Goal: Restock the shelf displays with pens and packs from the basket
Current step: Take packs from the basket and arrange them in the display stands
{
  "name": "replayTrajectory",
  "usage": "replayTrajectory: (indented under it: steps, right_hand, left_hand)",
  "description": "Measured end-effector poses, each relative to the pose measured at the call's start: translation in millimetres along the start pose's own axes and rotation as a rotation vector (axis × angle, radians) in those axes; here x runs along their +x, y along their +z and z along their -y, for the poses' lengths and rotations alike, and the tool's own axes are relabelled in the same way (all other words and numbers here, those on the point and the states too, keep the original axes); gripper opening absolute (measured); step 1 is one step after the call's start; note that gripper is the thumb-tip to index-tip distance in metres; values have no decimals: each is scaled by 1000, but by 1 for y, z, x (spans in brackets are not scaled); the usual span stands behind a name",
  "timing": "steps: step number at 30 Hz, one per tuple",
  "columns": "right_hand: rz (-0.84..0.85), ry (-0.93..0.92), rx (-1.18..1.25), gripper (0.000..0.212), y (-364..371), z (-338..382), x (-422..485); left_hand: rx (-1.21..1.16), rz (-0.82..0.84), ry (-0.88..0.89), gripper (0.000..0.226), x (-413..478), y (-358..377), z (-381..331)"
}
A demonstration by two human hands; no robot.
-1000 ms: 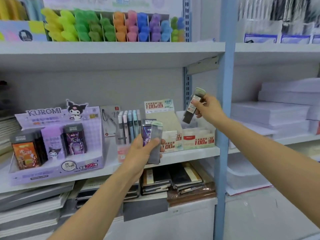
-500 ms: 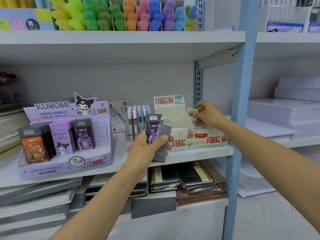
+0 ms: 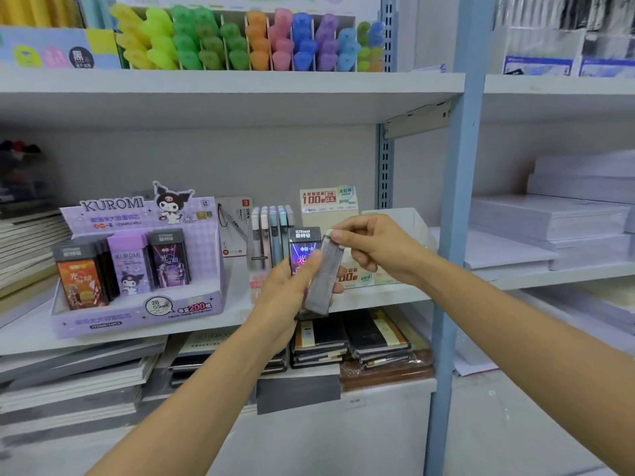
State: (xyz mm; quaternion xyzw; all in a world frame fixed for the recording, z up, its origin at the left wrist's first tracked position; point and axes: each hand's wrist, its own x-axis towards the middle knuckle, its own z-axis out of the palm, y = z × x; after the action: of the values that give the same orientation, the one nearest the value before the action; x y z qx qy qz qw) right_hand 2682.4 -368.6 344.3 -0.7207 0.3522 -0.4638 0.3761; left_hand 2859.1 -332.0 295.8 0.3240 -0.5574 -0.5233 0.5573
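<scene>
Bright even light, soft shadows under shelves, wide-angle bend at edges, slight blur.

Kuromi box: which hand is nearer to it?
Left. The left hand, gripping the Ultraman pack and grey pack, is just right of the Kuromi box; the right hand is farther right, pinching the grey pack's top.

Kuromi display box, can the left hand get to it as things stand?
Probably yes. The Kuromi display box sits open-fronted just left of the left hand, with nothing between them. But that hand grips the Ultraman pack and the grey pack, whose top the right hand pinches.
</scene>
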Motion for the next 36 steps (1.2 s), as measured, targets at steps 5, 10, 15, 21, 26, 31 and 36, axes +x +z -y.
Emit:
replayTrajectory:
  steps: [5,10,15,21,26,31,36]
  right_hand:
    - [50,47,322,22,-4,5,-6]
    - [59,45,212,45,-2,8,-16]
    - [-14,44,87,30,-23,18,-22]
    - [-522,-133,-68,14,-67,30,-3]
    - [-669,-131,-437,14,-79,11,16]
    - [-679,-90,-605,14,-77,-12,34]
    - [-626,-70,-646,16,-74,-23,44]
  left_hand:
    - [-51,44,-74,45,-7,0,-5]
    - [36,-49,-32,56,-7,12,-6]
    - [66,-86,-28,36,-3,13,-6]
    - [94,-62,28,20,0,9,-7]
    - [83,-38,45,21,2,6,-6]
    - [101,-27,48,28,4,5,-4]
    - [112,-28,51,28,7,3,0]
